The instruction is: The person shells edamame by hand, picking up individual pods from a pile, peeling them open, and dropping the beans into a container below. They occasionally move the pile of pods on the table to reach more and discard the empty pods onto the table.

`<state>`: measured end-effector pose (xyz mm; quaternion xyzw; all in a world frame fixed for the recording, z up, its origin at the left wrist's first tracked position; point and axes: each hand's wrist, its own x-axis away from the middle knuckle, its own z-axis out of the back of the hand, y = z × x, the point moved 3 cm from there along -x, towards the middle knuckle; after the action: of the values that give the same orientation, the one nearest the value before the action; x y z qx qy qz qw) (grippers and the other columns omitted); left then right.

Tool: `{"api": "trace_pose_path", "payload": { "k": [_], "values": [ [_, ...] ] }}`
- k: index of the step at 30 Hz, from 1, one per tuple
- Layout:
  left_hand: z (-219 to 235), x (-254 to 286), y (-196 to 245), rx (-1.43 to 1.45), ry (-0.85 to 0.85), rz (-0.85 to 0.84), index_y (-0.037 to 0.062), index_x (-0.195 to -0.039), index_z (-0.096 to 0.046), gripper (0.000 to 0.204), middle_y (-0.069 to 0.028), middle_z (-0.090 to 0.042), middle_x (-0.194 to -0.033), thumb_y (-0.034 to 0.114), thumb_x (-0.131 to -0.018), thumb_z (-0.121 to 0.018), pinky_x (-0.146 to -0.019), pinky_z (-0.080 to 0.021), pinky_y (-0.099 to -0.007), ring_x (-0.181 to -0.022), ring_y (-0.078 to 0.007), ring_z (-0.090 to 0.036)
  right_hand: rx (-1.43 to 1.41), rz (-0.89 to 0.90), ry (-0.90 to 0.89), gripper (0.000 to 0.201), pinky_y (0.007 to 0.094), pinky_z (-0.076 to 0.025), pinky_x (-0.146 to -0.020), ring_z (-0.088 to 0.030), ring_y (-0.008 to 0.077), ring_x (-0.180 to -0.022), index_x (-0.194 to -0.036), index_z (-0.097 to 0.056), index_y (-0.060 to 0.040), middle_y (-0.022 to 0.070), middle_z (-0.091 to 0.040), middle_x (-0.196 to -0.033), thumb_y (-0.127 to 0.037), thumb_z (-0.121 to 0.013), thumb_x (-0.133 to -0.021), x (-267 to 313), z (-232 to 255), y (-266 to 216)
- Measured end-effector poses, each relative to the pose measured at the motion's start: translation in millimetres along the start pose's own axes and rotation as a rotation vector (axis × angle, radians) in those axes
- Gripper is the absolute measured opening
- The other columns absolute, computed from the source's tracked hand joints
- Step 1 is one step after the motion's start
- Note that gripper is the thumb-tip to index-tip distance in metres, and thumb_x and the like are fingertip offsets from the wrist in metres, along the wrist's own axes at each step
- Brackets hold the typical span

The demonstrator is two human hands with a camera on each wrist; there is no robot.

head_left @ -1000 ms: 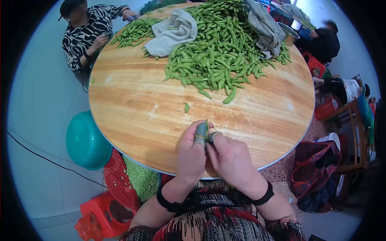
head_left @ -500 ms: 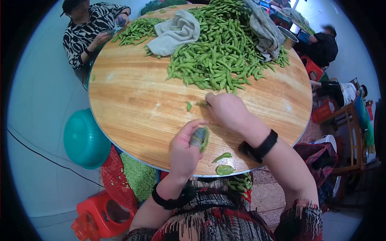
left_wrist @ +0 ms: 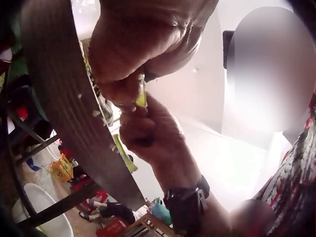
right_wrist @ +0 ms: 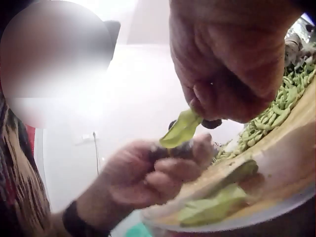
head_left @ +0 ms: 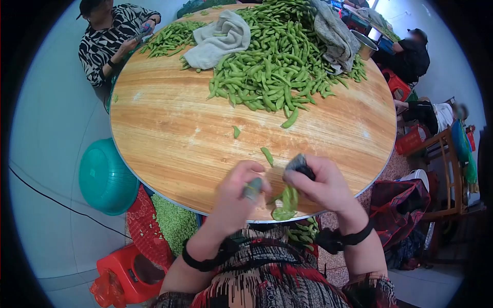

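My left hand (head_left: 231, 197), blurred, is over the near table edge, loosely curled, a grey wrap on its thumb; nothing shows in its grip. To its right, my right hand (head_left: 326, 185) pinches a flat green pod (right_wrist: 181, 129) between grey-wrapped fingertips. In the right wrist view the pod hangs just above the thumb of the left hand (right_wrist: 153, 173). Green pods (right_wrist: 212, 206) lie below on the table by the rim. A single pod (head_left: 267, 156) is on the wood just beyond the hands.
Across the round table (head_left: 169, 138) are a large pod heap (head_left: 272, 77), two grey cloths (head_left: 221, 41) and a metal pot (head_left: 364, 45). A small pod piece (head_left: 236, 132) is left of centre. Teal basin (head_left: 105, 177) and red stool (head_left: 131, 272) stand at left. Other people sit farther off.
My right hand has come back from mid-table to beside the left hand. The green pod seen in the left hand half a second ago no longer shows there.
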<state>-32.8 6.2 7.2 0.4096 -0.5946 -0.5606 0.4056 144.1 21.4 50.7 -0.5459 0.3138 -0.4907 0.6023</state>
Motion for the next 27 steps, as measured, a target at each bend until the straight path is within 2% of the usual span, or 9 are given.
{"api": "trace_pose_path", "payload": {
  "k": [1,4,8,13,16,18,22,24,27],
  "values": [
    [8,0,3,-0.002,-0.001,0.002,0.0072,-0.111,-0.042,0.032,-0.0016,-0.055,-0.087,-0.005,-0.082,-0.045,-0.048,-0.030,-0.0143,-0.061,-0.0019,-0.042,0.013,0.025,-0.216,0.018,0.0268,-0.044,-0.057,-0.054,0.0097,-0.060,-0.084,-0.061,0.0020,0.0075,-0.060,-0.065,-0.016,-0.063,-0.082,5,3,-9],
    [22,0,0,0.364,0.152,0.166,0.0044,-0.109,-0.049,0.025,-0.0008,-0.055,-0.086,-0.002,-0.084,-0.050,-0.048,-0.030,-0.0141,-0.062,-0.0015,-0.042,0.395,0.243,-0.174,0.022,0.0316,-0.046,-0.058,-0.060,0.0201,-0.061,-0.086,-0.062,0.0009,0.0150,-0.062,-0.069,-0.021,-0.064,-0.080,-7,3,-14],
    [15,-5,4,0.071,0.225,-0.057,0.0028,-0.107,-0.058,0.025,0.0002,-0.055,-0.085,0.001,-0.082,-0.059,-0.050,-0.036,-0.0175,-0.061,-0.0035,-0.043,0.989,0.213,0.074,0.022,0.0410,-0.049,-0.061,-0.061,0.0347,-0.067,-0.080,-0.059,-0.0014,0.0191,-0.062,-0.071,-0.023,-0.060,-0.079,-43,-11,-5],
    [6,-7,12,-0.437,0.222,-0.278,0.0034,-0.108,-0.060,0.036,-0.0011,-0.055,-0.084,-0.003,-0.073,-0.067,-0.057,-0.042,-0.0215,-0.061,-0.0077,-0.046,1.028,0.165,0.121,0.025,0.0441,-0.049,-0.060,-0.060,0.0364,-0.065,-0.079,-0.058,0.0001,0.0220,-0.060,-0.069,-0.024,-0.062,-0.075,-53,-18,9],
    [0,-6,16,-0.637,0.272,-0.312,0.0036,-0.106,-0.060,0.036,-0.0048,-0.058,-0.085,-0.005,-0.072,-0.067,-0.058,-0.044,-0.0220,-0.062,-0.0099,-0.049,0.682,0.080,-0.011,0.024,0.0370,-0.046,-0.053,-0.059,0.0274,-0.056,-0.079,-0.058,0.0004,0.0147,-0.060,-0.063,-0.023,-0.062,-0.076,-44,-11,15],
    [-3,-6,12,-0.721,0.282,-0.497,0.0012,-0.102,-0.061,0.031,-0.0087,-0.060,-0.085,-0.005,-0.073,-0.066,-0.058,-0.045,-0.0236,-0.061,-0.0125,-0.052,0.016,-0.104,-0.128,0.023,0.0262,-0.040,-0.048,-0.050,0.0123,-0.051,-0.083,-0.058,-0.0007,0.0022,-0.055,-0.061,-0.024,-0.058,-0.084,-27,-16,19],
    [5,-9,1,-0.491,0.327,-0.542,0.0003,-0.097,-0.063,0.021,-0.0085,-0.063,-0.083,-0.001,-0.077,-0.064,-0.053,-0.042,-0.0218,-0.058,-0.0096,-0.050,-0.286,-0.151,-0.055,0.024,0.0193,-0.034,-0.049,-0.041,0.0039,-0.055,-0.087,-0.055,-0.0023,-0.0047,-0.048,-0.064,-0.025,-0.050,-0.092,-5,-12,8],
    [5,-7,-9,0.450,0.256,0.008,-0.0015,-0.094,-0.064,0.019,-0.0052,-0.063,-0.083,-0.006,-0.076,-0.058,-0.063,-0.045,-0.0219,-0.074,-0.0112,-0.059,-0.274,-0.148,-0.090,0.026,0.0195,-0.034,-0.051,-0.042,0.0046,-0.057,-0.088,-0.053,-0.0026,-0.0036,-0.048,-0.066,-0.025,-0.042,-0.096,5,-22,8],
    [-1,-7,-6,0.410,0.202,-0.011,0.0017,-0.093,-0.065,0.012,-0.0045,-0.064,-0.086,0.003,-0.082,-0.059,-0.049,-0.032,-0.0155,-0.057,-0.0020,-0.044,-0.343,-0.127,-0.173,0.026,0.0193,-0.035,-0.052,-0.043,0.0053,-0.058,-0.083,-0.052,-0.0037,-0.0022,-0.049,-0.067,-0.022,-0.040,-0.097,13,-28,9]
  ]
}}
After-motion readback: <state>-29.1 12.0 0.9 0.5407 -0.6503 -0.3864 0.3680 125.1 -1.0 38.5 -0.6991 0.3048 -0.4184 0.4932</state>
